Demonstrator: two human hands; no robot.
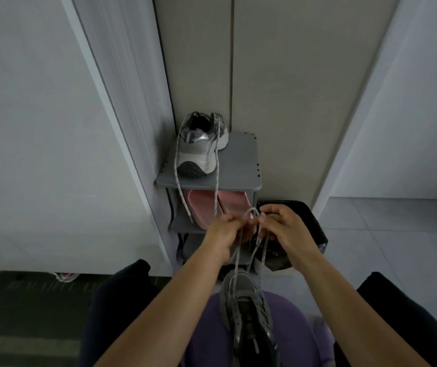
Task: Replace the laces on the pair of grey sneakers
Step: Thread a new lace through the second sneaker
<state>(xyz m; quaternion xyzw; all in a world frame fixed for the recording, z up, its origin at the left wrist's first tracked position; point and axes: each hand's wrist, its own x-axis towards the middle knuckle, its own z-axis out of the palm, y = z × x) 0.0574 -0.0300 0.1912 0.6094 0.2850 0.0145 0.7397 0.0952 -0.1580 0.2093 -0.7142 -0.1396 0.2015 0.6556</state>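
Note:
A grey sneaker [249, 311] lies on my lap, toe pointing away from me, on purple cloth. Its pale speckled lace [261, 247] rises in two strands from the sneaker to my hands. My left hand [225, 233] pinches one strand and my right hand [283, 229] pinches the other, with a small loop of lace arching between them. The second grey sneaker [198, 152] rests on its side on top of the grey shoe rack [241, 165]. Its lace ends [216, 192] hang down over the rack's front edge.
Pink slippers [225, 205] sit on the rack's middle shelf. A dark bag [299, 234] stands right of the rack. White panels flank the rack on both sides. A dark mat [26, 313] covers the floor at the left, and my knees frame the lap.

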